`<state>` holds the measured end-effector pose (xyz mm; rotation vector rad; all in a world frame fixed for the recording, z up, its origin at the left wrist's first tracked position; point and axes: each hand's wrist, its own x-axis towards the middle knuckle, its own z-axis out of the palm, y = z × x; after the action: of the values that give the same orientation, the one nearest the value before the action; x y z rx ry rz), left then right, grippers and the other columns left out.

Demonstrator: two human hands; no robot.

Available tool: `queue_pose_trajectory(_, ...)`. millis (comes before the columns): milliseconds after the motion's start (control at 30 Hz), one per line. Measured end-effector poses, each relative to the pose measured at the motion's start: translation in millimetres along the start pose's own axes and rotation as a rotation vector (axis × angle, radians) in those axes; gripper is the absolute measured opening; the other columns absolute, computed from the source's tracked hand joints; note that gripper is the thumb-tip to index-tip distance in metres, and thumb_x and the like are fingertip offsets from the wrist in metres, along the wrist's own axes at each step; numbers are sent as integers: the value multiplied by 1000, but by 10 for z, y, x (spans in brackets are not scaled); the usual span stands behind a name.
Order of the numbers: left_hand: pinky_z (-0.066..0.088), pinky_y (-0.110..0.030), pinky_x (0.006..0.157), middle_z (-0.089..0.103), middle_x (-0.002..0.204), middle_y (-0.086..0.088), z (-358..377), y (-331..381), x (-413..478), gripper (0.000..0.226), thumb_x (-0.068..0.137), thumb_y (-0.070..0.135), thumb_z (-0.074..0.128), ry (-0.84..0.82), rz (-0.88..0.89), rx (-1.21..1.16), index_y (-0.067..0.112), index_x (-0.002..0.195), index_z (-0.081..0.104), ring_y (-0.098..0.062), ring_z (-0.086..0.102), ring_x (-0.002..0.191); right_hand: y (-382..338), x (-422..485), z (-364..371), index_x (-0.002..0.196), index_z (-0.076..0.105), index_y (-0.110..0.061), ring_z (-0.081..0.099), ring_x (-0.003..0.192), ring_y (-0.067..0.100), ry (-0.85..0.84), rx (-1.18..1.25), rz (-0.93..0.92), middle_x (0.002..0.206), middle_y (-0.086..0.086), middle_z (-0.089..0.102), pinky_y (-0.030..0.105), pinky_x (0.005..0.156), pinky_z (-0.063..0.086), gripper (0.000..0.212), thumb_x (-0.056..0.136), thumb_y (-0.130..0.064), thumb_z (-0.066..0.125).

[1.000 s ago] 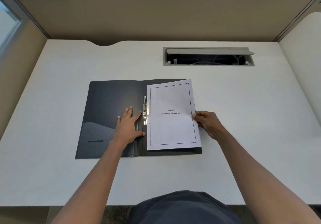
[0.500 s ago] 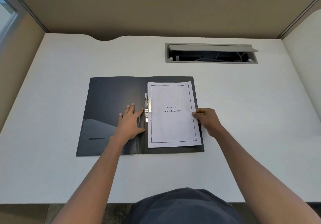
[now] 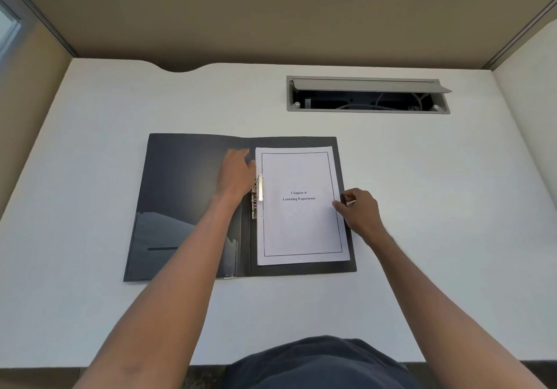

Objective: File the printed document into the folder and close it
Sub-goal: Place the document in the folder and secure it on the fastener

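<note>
A dark folder (image 3: 180, 195) lies open flat on the white desk (image 3: 422, 207). The printed document (image 3: 298, 225), a white stack titled "Chapter 6 Learning Experience", rests on the folder's right half beside the metal clip (image 3: 256, 195) at the spine. My left hand (image 3: 236, 174) lies on the folder next to the spine, fingers reaching toward the document's top left edge and the clip. My right hand (image 3: 360, 210) pinches the document's right edge at mid height.
An open cable tray (image 3: 367, 94) with wires inside is set into the desk at the back right. Beige partition walls (image 3: 271, 17) enclose the desk on three sides. My dark-clothed lap (image 3: 319, 364) shows at the near edge.
My left hand has slid up along the spine from mid folder toward the clip and the document's upper left corner. The document now sits squarer on the right half. My right hand keeps its hold.
</note>
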<state>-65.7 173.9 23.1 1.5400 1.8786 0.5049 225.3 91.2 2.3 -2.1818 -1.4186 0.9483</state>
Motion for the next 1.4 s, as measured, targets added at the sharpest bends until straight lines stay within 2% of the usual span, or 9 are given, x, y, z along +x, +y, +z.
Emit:
queue_pose_trajectory(100, 41, -29, 88, 63, 119, -14, 76, 72, 243, 19, 103, 12, 52, -4, -17, -50, 8, 103, 71, -24, 55, 100, -29, 1, -19, 110, 69, -4, 63, 96, 21, 23, 37, 14, 106, 8, 70, 27, 83, 43, 25, 91, -20, 69)
queue_pose_trajectory(167, 31, -28, 73, 46, 80, -9, 124, 98, 355, 32, 101, 7, 51, 6, 16, -43, 14, 70, 47, -20, 37, 77, -60, 2, -25, 105, 70, -2, 65, 95, 28, 26, 68, 24, 97, 12, 72, 33, 83, 48, 20, 91, -16, 66)
queue_pose_trajectory(233, 28, -29, 68, 37, 71, -8, 148, 107, 416, 32, 100, 5, 52, 7, 49, -29, 11, 69, 44, -21, 32, 71, -81, 5, -20, 101, 68, 5, 63, 92, 37, 21, 70, 28, 92, 21, 70, 41, 84, 51, 20, 91, -11, 63)
queue_pose_trajectory(567, 46, -23, 79, 75, 103, -14, 234, 24, 606, 17, 96, 0, 64, 73, 14, -117, -2, 105, 78, -18, 64, 90, -136, -38, 97, 87, 66, -1, 49, 69, 28, 28, 91, 36, 70, 13, 57, 32, 65, 46, 7, 90, -2, 59)
queue_pose_trajectory(667, 46, -22, 83, 75, 112, -16, 246, 1, 609, 20, 96, -1, 63, 84, 40, -96, -2, 111, 78, -25, 69, 102, -145, -85, 137, 64, 41, -19, 34, 63, 21, 29, 52, -24, 71, 5, 41, 21, 54, 31, 33, 87, -1, 56)
queue_pose_trajectory(800, 45, -22, 84, 73, 108, -13, 256, -16, 615, 21, 97, 0, 60, 90, 83, -48, -2, 108, 78, -23, 67, 102, -136, -178, 137, 95, 64, -10, 46, 76, 20, -6, 55, -27, 95, 9, 55, 22, 69, 38, 8, 89, -6, 59)
queue_pose_trajectory(933, 51, -36, 83, 64, 105, -14, 246, 12, 623, 22, 98, 4, 54, 77, 183, 72, -3, 97, 75, -24, 57, 96, 18, -413, 107, 136, 55, -11, 56, 108, 22, 74, 71, 71, 128, 7, 51, 32, 90, 47, 45, 94, -19, 64)
queue_pose_trajectory(1067, 50, -45, 100, 61, 122, -19, 251, 71, 641, 26, 100, 8, 55, -3, 244, 143, 0, 116, 74, -33, 53, 119, 262, -704, 84, 129, 57, -12, 61, 100, 19, 45, 77, 193, 119, 4, 59, 34, 84, 51, 38, 93, -25, 61)
queue_pose_trajectory(1400, 52, -35, 83, 67, 100, -11, 253, 79, 639, 25, 95, -5, 53, 31, 183, 126, -2, 101, 77, -23, 59, 91, 395, -992, 158, 111, 61, -11, 61, 88, 17, 59, 90, 226, 99, 2, 64, 28, 73, 49, 17, 94, -13, 59)
